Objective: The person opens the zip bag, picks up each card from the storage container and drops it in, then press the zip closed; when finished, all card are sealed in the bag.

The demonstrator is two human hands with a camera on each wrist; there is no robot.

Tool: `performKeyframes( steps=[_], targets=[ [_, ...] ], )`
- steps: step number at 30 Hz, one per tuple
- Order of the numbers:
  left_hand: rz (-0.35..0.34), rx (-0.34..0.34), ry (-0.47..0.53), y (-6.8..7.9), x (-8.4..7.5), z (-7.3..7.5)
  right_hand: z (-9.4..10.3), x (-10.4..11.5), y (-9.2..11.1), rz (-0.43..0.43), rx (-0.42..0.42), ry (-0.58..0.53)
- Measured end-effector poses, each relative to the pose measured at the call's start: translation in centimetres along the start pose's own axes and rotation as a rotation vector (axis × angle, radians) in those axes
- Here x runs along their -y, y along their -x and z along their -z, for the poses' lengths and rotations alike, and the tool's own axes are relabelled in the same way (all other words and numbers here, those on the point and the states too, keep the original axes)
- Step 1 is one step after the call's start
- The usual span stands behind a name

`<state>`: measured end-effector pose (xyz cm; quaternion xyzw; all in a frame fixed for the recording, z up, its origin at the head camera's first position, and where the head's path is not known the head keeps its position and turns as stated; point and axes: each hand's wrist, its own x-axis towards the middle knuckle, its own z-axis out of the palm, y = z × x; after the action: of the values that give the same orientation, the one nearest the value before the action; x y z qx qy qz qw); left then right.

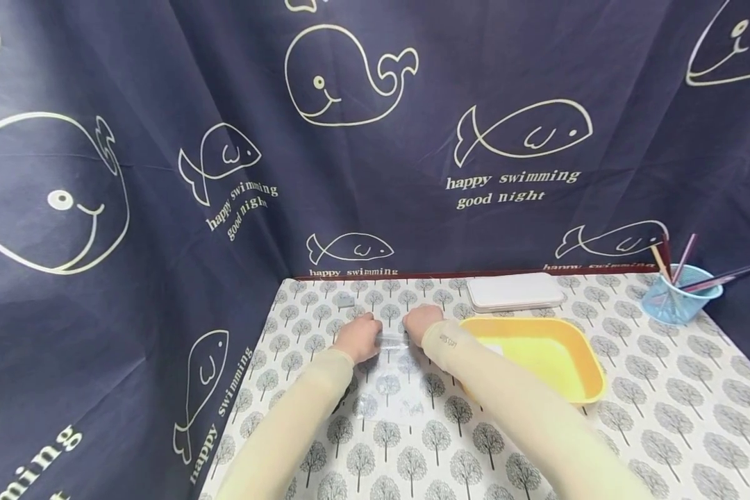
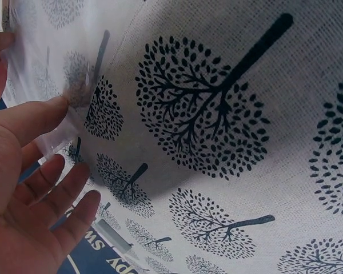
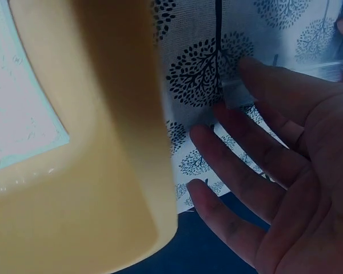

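A clear plastic bag (image 1: 390, 392) lies flat over the tree-print cloth, stretched between the two hands. My left hand (image 1: 359, 338) pinches its far left corner; in the left wrist view the thumb presses the film (image 2: 60, 134) against the index finger, and the other fingers are spread loosely. At the far right corner, my right hand (image 1: 422, 322) pinches the bag between thumb and index finger. The right wrist view shows the bag's edge (image 3: 234, 94) at that thumb, with the remaining fingers half bent and holding nothing. Whether the bag's mouth is parted, I cannot tell.
Right of the right hand sits a yellow basin (image 1: 590, 361), with a pale flat piece (image 3: 23, 97) inside. Behind it lies a white flat case (image 1: 515, 293). A blue mesh cup (image 1: 678, 302) with pens stands far right. A small grey block (image 1: 344, 301) lies beyond the left hand.
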<state>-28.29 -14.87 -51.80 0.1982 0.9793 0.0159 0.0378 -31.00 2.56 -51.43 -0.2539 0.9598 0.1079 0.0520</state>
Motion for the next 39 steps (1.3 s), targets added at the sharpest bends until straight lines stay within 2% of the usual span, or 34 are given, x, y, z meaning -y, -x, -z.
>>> performKeyframes(
  steps=[7, 11, 17, 25, 31, 39],
  targets=[
    [-0.023, -0.017, 0.001, 0.0, 0.0, -0.4, -0.1, 0.0, 0.2, 0.024, -0.013, -0.036],
    [-0.054, -0.062, -0.001, 0.0, 0.2, -0.4, 0.1, -0.3, 0.2, 0.037, -0.023, -0.039],
    [-0.087, -0.093, 0.019, 0.1, 0.3, -0.2, 0.3, -1.3, 0.4, 0.069, -0.03, -0.049],
    [-0.109, -0.135, 0.009, 0.2, 0.4, 0.5, 1.3, -3.1, 1.1, 0.084, -0.068, -0.151],
    [-0.132, -0.177, 0.066, 0.4, 0.7, 1.6, 2.9, -4.3, 2.0, 0.115, -0.075, -0.252],
    [-0.16, -0.25, 0.164, 0.6, 1.0, 4.1, 4.6, -6.5, 3.4, 0.167, -0.124, -0.362]
  ],
)
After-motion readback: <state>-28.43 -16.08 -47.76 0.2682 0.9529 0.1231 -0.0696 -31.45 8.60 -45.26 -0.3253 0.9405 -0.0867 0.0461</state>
